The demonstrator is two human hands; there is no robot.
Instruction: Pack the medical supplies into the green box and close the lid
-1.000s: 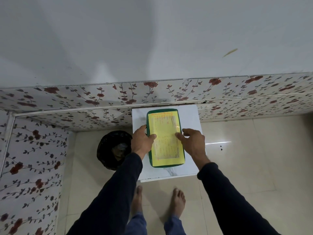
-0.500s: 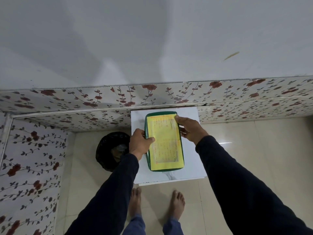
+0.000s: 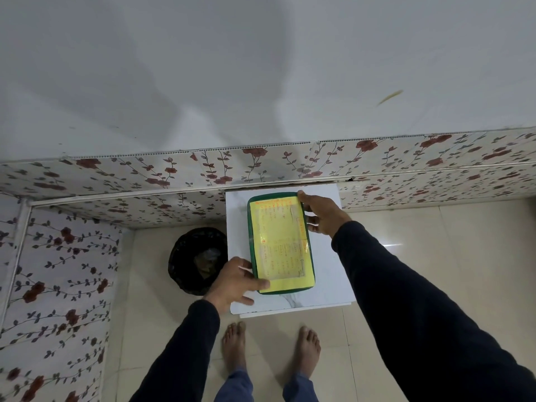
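Observation:
The green box lies flat on a small white table, its lid down and a yellow printed label covering the top. My left hand grips its near left corner, thumb on the yellow label. My right hand holds its far right corner, fingers along the right edge. No loose medical supplies show on the table; the inside of the box is hidden.
A round black bin with a bag in it stands on the tiled floor left of the table. Flowered wall panels run behind and to the left. My bare feet stand just in front of the table.
My left hand slid from the middle of the box's left edge to its near left corner. My right hand moved from the right edge up to the far right corner.

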